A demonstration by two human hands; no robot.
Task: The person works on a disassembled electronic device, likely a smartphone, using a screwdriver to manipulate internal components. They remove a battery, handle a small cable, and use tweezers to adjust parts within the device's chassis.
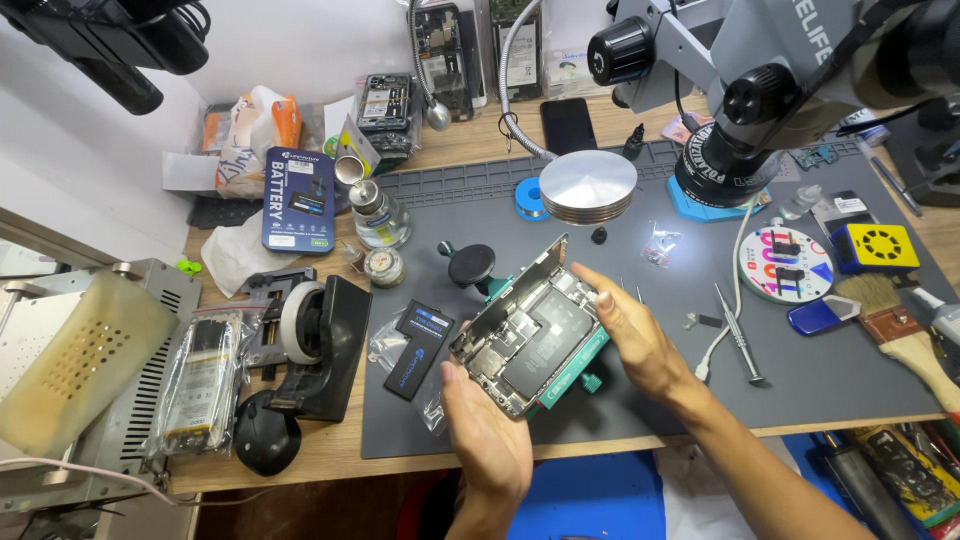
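**Opened phone held tilted over the mat, both hands on it**

I've got the opened phone [530, 335] in both hands, above the front-middle of the grey mat [800, 370], tilted w/ its innards up toward me, so the boards and the black battery show under the lamp. My left hand [487, 440] cups its near corner from below, fingers closed round the edge. My right hand [632, 335] clamps the far long side, thumb on top, fingers curled under. A teal holder [578, 375] shows under the phone; whether it's clamped to it I can't tell.

Packages: a black flat battery w/ a blue label [418, 348] lies on the mat just left of the phone, clear bag beside it. A dark blue battery box [298, 198] stands near the desk's back-left, white label at its foot. A clear-bagged part [200, 385] lies at the left edge, by the tape dispenser [315, 345]. Round multicolour pad [785, 263] and yellow square gadget [877, 247] sit mat's right side, by the brush [900, 330].
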